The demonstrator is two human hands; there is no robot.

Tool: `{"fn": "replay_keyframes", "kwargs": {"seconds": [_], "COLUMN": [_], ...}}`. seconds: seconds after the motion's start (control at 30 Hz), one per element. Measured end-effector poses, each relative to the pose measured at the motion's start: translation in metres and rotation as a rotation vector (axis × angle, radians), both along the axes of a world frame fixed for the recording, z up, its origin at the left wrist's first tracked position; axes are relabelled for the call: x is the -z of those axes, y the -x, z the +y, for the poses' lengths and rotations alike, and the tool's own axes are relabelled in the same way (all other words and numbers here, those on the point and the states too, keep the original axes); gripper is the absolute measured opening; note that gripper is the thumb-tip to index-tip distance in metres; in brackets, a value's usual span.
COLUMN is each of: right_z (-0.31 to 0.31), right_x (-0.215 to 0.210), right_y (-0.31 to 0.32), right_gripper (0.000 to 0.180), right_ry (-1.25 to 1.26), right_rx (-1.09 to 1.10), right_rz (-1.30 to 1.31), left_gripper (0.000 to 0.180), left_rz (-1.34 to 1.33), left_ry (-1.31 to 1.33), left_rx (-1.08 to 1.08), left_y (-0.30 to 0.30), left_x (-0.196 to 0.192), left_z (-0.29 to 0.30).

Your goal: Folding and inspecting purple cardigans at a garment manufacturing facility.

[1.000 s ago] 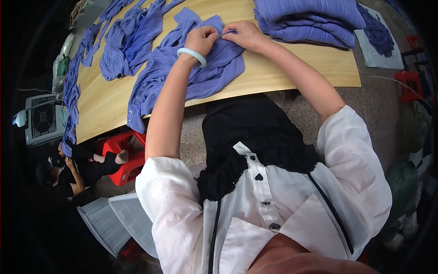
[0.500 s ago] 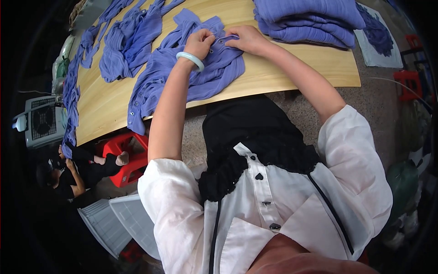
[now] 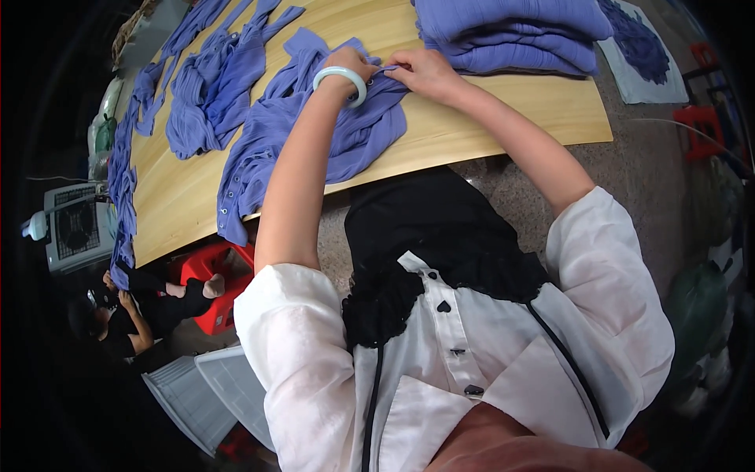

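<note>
A crinkled purple-blue buttoned garment point(image 3: 314, 130) lies bunched across the front of the table, its button strip hanging over the near edge on the left. My left hand point(image 3: 350, 61), with a pale bangle at the wrist, is closed on the garment's far part; its fingertips are partly hidden. Just to the right, my right hand point(image 3: 425, 76) pinches the end of the same edge between thumb and finger, lifting it slightly. The two hands are a short way apart, with a strip of cloth between them.
A thick folded stack of purple-blue cloth point(image 3: 511, 35) sits at the table's far right. More loose garments point(image 3: 216, 98) lie on the left of the wooden table point(image 3: 511, 118). At lower left another person point(image 3: 130, 315) holds hanging cloth beside a red stool point(image 3: 220, 295).
My left hand has turned over, knuckles upward, hiding the button strip it held. My right hand keeps its pinch on the edge. The whole view has shifted slightly.
</note>
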State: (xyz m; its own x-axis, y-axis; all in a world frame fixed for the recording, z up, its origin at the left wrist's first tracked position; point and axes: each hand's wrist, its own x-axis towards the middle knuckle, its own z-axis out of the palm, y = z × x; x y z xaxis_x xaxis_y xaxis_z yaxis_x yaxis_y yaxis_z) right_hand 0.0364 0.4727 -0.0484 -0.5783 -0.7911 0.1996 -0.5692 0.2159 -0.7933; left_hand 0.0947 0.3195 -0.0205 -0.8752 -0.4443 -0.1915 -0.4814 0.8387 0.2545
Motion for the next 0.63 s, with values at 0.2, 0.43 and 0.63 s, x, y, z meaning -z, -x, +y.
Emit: {"fn": "replay_keyframes", "kwargs": {"seconds": [0.2,0.43,0.63], "right_z": [-0.003,-0.012,-0.013], "right_x": [0.005,0.006,0.003], "right_y": [0.005,0.013,0.013], "right_gripper": [0.016,0.016,0.014], "right_ry": [0.186,0.28,0.255], "right_rx": [0.024,0.012,-0.003], "right_rz": [0.036,-0.132,-0.179], "left_gripper": [0.018,0.012,0.012], "left_rz": [0.408,0.459,0.485], "left_ry": [-0.303,-0.631,-0.689], "left_rx": [0.032,-0.006,-0.005], "left_y": [-0.012,-0.019,-0.022], "left_x": [0.01,0.006,0.003], "left_z": [-0.003,0.001,0.002]}}
